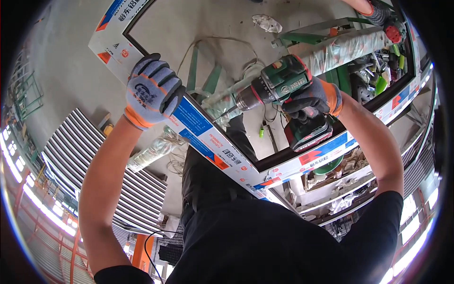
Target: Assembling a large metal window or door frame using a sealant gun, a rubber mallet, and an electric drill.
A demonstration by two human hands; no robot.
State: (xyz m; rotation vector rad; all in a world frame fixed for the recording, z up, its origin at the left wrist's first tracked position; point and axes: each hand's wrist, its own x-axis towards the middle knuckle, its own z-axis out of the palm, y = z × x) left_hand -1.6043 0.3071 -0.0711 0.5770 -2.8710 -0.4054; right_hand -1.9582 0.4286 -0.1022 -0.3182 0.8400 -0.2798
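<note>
My right hand [318, 98], in a grey glove with an orange cuff, is wrapped round the handle of a green and black cordless drill [283, 78]. The drill lies level above a large window frame [201, 135] covered in printed white, blue and red film. Its thin bit points left, its tip close to the frame's dark inner edge; whether it touches I cannot tell. My left hand [153, 94], gloved alike, is closed over the near-left bar of the frame, left of the bit. The battery hangs below my right hand, over the frame's opening.
Film-wrapped support bars [347, 49] pass under the frame on green stands. Another person's gloved hand [378, 14] is at the far right, by a red tool [393, 33]. Striped profiles [101, 165] are stacked at the left; a bin of scraps [378, 75] stands right.
</note>
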